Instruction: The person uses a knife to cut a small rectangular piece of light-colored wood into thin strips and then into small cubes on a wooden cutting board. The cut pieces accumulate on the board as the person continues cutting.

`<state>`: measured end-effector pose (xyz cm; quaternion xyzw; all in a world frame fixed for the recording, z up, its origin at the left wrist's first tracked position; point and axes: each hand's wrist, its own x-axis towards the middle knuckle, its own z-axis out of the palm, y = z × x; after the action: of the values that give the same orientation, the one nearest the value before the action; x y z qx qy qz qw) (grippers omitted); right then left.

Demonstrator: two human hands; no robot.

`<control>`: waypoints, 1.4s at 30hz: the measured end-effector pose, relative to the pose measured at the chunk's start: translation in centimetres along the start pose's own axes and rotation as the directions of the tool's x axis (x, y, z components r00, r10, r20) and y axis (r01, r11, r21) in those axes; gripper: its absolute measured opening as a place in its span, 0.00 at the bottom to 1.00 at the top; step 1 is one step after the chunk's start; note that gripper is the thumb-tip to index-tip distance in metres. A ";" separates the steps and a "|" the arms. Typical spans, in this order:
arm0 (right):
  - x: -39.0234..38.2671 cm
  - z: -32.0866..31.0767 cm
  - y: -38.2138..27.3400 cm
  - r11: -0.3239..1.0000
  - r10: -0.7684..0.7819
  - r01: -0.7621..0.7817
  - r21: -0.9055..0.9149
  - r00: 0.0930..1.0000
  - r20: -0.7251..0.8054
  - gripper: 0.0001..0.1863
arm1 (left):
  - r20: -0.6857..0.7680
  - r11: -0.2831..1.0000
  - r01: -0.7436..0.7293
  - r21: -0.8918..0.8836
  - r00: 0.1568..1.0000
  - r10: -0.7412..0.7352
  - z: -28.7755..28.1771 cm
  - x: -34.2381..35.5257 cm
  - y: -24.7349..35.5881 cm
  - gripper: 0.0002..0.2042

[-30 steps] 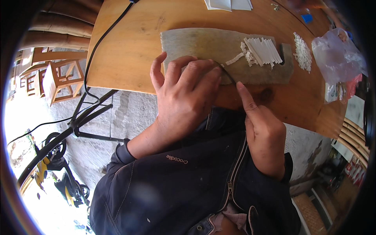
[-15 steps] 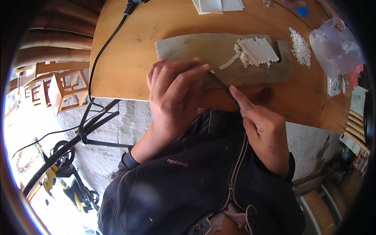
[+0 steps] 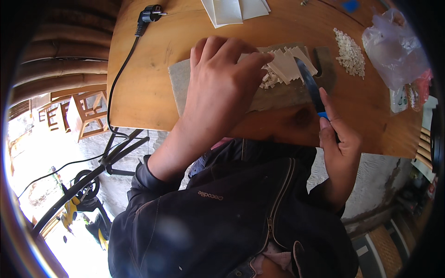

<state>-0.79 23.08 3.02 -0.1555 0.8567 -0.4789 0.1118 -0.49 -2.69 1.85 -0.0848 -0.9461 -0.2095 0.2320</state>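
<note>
Along the tabletop's (image 3: pixel 148 95) left side: black plug (image 3: pixel 150 14) with its cable, well apart from the work. Next, the grey board (image 3: pixel 181 83), with white sheets (image 3: pixel 227 13) beyond it. My left grip (image 3: pixel 225 69) arches over the board, fingers bent, index reaching toward the white strips (image 3: pixel 288 65); undersides hidden, so can't tell if it pinches anything. White bits (image 3: pixel 270 81) lie loose just beside the strips, on the board. Strips sit overlapped in a slanted row on the board's right half. Knife (image 3: pixel 309 81) comes in from the near side, blade tip at the row's right end; contact unclear. My right grip (image 3: pixel 339 134) is closed round the knife's blue handle, index pointing along the blade.

Step looks like lining up strips for cutting. To do it well, I'd square the row first, keep left fingertips tucked back from the edge, press the strips flat, slice with short even strokes and push bits aside so they don't jam the blade.

Further right, a heap of white pieces (image 3: pixel 350 53), straight on the wood, no container. Then a clear plastic bag (image 3: pixel 391 51), crumpled, contents not readable. Small clear packet (image 3: pixel 397 99) and reddish packet (image 3: pixel 421 90) below it; what's inside, can't tell.
</note>
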 end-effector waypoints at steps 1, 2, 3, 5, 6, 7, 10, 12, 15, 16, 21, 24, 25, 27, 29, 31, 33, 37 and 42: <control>-0.1 -0.3 0.3 1.000 0.022 -0.022 -0.007 1.000 -0.007 0.26 | 0.009 0.999 -0.028 0.023 1.000 0.028 0.2 0.4 0.0 0.13; -0.2 -0.5 0.5 0.999 0.044 -0.045 -0.013 0.999 -0.013 0.25 | 0.033 0.998 -0.066 0.023 0.997 0.065 0.1 0.8 0.2 0.12; -0.2 -0.7 0.6 0.998 0.055 -0.055 -0.008 0.998 -0.019 0.25 | 0.057 0.994 -0.103 0.021 0.993 0.102 -0.1 1.3 0.4 0.12; -0.4 -1.0 1.0 0.998 0.063 -0.063 0.005 0.998 -0.030 0.25 | 0.123 0.987 -0.159 0.030 0.980 0.154 0.0 1.9 0.7 0.10; -0.5 -1.2 1.2 0.998 0.060 -0.060 0.015 0.998 -0.037 0.25 | 0.164 0.983 -0.178 0.041 0.972 0.169 0.1 2.0 0.7 0.10; -0.5 -1.2 1.7 0.999 0.044 -0.043 0.031 0.998 -0.044 0.25 | 0.205 0.979 -0.197 0.052 0.961 0.183 0.1 2.2 0.6 0.09; -0.8 -1.5 2.0 0.998 0.046 -0.043 0.052 0.998 -0.048 0.25 | 0.207 0.963 -0.258 0.081 0.949 0.238 0.2 2.9 0.4 0.08; -1.0 -1.7 2.2 0.997 0.046 -0.043 0.062 0.998 -0.045 0.25 | 0.214 0.956 -0.286 0.067 0.940 0.266 0.3 3.2 0.2 0.08; -1.2 -1.8 2.4 0.996 0.044 -0.041 0.078 0.998 -0.044 0.25 | 0.225 0.946 -0.321 0.043 0.926 0.303 0.2 3.7 -0.1 0.07; -1.2 -1.9 2.1 0.996 0.054 -0.051 0.076 0.998 -0.039 0.25 | 0.229 0.943 -0.330 0.035 0.921 0.314 0.0 3.9 -0.2 0.07; -1.0 -1.4 0.3 1.000 0.017 -0.017 0.002 1.000 0.008 0.28 | 0.119 0.972 -0.231 -0.051 0.964 0.236 -1.5 4.5 -0.9 0.07; -0.5 0.1 -1.8 0.991 -0.077 0.088 -0.104 0.991 0.110 0.30 | 0.043 0.997 -0.069 -0.032 0.997 0.071 -2.9 3.5 -1.5 0.07; -0.4 1.0 -2.2 0.984 -0.125 0.142 -0.112 0.981 0.146 0.31 | 0.022 1.000 -0.003 -0.023 1.000 0.004 -3.3 2.8 -1.5 0.07; 0.0 2.1 -2.9 0.969 -0.157 0.190 -0.156 0.967 0.201 0.30 | 0.031 0.988 0.150 -0.048 0.988 -0.148 -3.6 0.9 -1.4 0.06; 0.4 2.7 -3.5 0.958 -0.124 0.177 -0.226 0.965 0.232 0.29 | 0.035 0.961 0.261 -0.090 0.965 -0.258 -3.3 -0.7 -1.2 0.05; 0.9 3.1 -3.1 0.959 -0.158 0.187 -0.212 0.976 0.148 0.30 | 0.029 0.965 0.256 -0.059 0.967 -0.254 -2.7 -2.1 -1.0 0.05; 1.0 3.2 -2.9 0.971 -0.155 0.170 -0.171 0.983 0.095 0.30 | 0.002 0.977 0.211 -0.030 0.977 -0.211 -1.6 -3.1 -0.8 0.05; 0.9 3.0 -3.1 0.987 -0.100 0.108 -0.121 0.992 0.075 0.31 | -0.055 0.972 0.219 0.080 0.975 -0.215 -0.4 -3.8 0.1 0.05; 0.4 2.9 -3.9 0.972 -0.088 0.110 -0.209 0.990 0.112 0.33 | -0.073 0.982 0.186 0.035 0.980 -0.183 -0.2 -4.6 0.0 0.09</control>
<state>0.43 18.72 4.82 -0.2335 0.8877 -0.3801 0.1140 3.64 -3.04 -0.20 0.0155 -0.9454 -0.2134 0.2459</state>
